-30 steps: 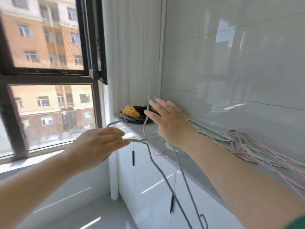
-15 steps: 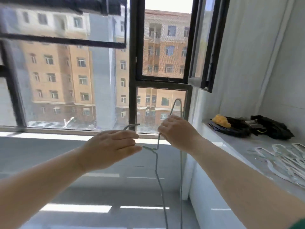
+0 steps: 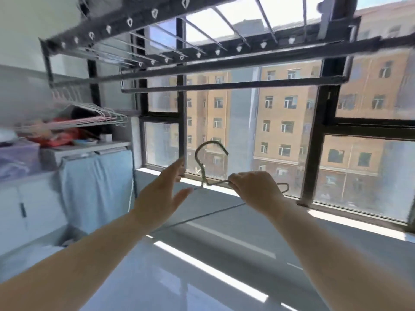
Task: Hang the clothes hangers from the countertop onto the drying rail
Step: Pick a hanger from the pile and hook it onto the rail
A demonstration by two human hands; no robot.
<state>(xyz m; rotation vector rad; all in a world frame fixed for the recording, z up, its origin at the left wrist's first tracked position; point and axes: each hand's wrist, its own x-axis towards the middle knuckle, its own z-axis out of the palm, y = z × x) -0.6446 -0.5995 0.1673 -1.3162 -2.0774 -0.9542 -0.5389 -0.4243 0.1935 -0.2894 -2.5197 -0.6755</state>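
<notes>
Head, right hand [image 3: 253, 189] pinches hanger [image 3: 211, 142], left [image 3: 157, 198] splayed

The hanger [image 3: 203, 175] is olive-green, the drying rail [image 3: 224, 85] dark grey, the cloth [image 3: 96, 176] pale blue.

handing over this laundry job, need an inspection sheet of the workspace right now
surface: cabinet top at left, loaded
job's things: green hanger held below the rail, not yet hung; more hangers at far left, blurred
clutter: purple box, red items, blue cloth draped down the cabinet front
grips: right hand pinches the hanger; left hand open beside it, contact unclear
cables: nothing seen
surroundings: window, buildings outside, glossy floor
</notes>
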